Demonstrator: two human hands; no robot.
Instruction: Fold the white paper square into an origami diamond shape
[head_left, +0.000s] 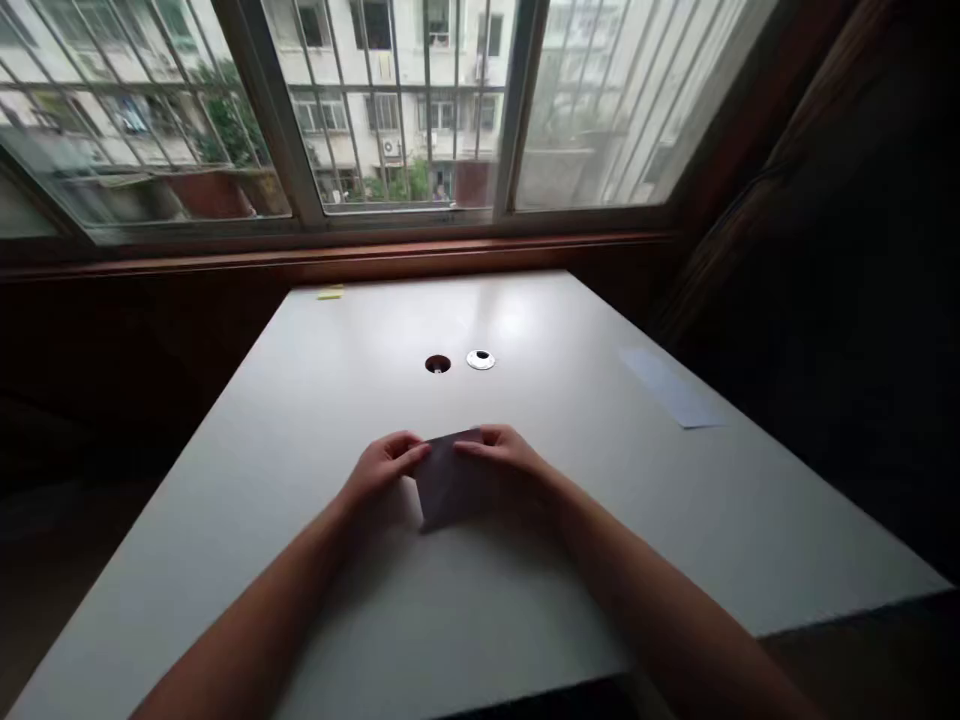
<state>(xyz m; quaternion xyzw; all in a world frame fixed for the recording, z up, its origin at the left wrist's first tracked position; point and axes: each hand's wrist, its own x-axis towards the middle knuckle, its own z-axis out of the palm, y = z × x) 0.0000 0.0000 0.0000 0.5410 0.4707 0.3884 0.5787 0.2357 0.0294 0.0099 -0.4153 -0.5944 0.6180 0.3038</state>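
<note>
Forearms [262, 590] over table [187, 520]; L hand [382, 465] + R hand [510, 450] pinch grey sheet [448, 482] (prob. paper, dim) nr top corners; hole [438, 364] beyond.

No lettering to read from where I stand.
I can make out no words, labels, brands, numbers or signs on anything in front of me, near or far.
</note>
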